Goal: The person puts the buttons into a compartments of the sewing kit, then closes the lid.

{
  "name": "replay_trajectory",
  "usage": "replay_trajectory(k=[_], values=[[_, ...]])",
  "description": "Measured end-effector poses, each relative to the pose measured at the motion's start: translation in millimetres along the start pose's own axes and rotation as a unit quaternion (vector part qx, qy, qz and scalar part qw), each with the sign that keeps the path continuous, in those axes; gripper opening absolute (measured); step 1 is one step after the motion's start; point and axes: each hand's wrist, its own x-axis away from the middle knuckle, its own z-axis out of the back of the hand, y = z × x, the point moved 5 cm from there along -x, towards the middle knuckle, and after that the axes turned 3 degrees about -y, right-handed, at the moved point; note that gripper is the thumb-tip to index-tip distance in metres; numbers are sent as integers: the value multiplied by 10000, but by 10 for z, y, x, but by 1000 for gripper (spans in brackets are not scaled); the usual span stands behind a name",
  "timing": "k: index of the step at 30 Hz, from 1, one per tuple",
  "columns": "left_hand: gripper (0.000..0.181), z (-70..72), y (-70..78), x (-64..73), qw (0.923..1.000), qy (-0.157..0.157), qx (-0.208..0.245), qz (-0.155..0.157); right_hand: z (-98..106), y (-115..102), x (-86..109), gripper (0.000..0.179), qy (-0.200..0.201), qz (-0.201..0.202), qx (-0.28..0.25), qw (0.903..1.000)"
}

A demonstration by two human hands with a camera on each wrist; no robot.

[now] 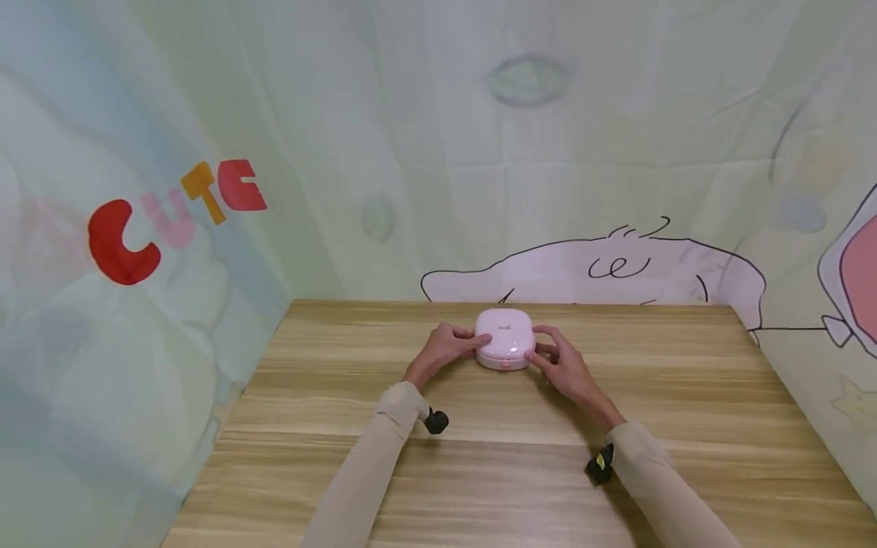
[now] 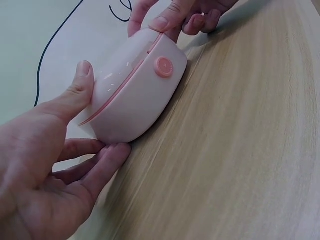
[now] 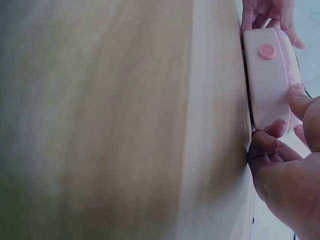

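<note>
A glossy pale pink box (image 1: 505,342) with rounded corners and a shut lid stands near the far edge of the table. On its front is a round, darker pink button (image 2: 163,66), and a pink seam runs below the lid. My left hand (image 1: 444,352) grips its left side, thumb on the lid and fingers low against the side wall. At the right side my right hand (image 1: 566,371) holds the box, its thumb at the front right corner by the seam. The right wrist view shows its other fingers bent near the base, partly hidden.
The wood-grain table (image 1: 479,472) reaches back to a printed cloth (image 1: 384,152) hanging behind it. Another cloth with coloured letters hangs at the left. Small black devices (image 1: 436,421) are worn at both wrists.
</note>
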Motion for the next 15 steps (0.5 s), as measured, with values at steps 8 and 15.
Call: replay_trajectory(k=[8,15], values=[[45,5,4,-4,9992,-141,-345,175,-10,37,-16,52,-47,-212,-37,9998],[62,-5,34,2,9977,-329,-572,161,69,29,-11,65,-282,-214,320,9989]])
